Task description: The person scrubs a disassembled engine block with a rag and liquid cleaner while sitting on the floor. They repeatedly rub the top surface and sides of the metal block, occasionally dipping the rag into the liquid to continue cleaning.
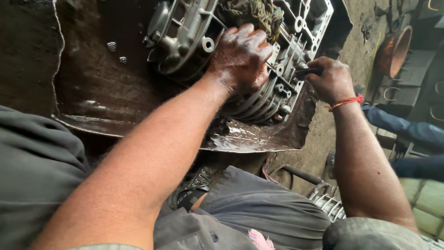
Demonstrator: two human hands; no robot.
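- Nearest the camera: grey trousers (259, 208) over bent knees, a black laced shoe (194, 187) between them, both forearms reaching away over the work.
- On the ground by the right knee: a finned metal part (330, 206) and a dark hose (300, 175), lying untouched.
- Mid-view: a dented, oil-wet metal tray (92, 99) on the dirt floor. Two small nuts (116, 52) lie loose on its left half.
- In the tray's right half: an engine casing (185, 34), cast grey metal, cooling fins along its near side, bolt bosses and open ports on top. It lies tilted on its side.
- Left hand (240, 58): palm down, fingers spread and pressed flat on the casing's finned flank, steadying it, not gripped round anything. Skin shiny with oil.
- Right hand (330, 78): clenched on a dark tool handle (309, 71) whose tip meets the casing's right edge; the tip itself is hidden. A red thread sits on that wrist.
- Handling, as judged: heavy, rigid, oil-slick; fins and flange edges give the best purchase, smooth faces likely slip.
- Behind the left hand: a grimy rag (252, 14) stuffed on top of the casing.
- Far right: another person's blue sleeve (402, 127) and a copper-coloured bowl (393, 51).
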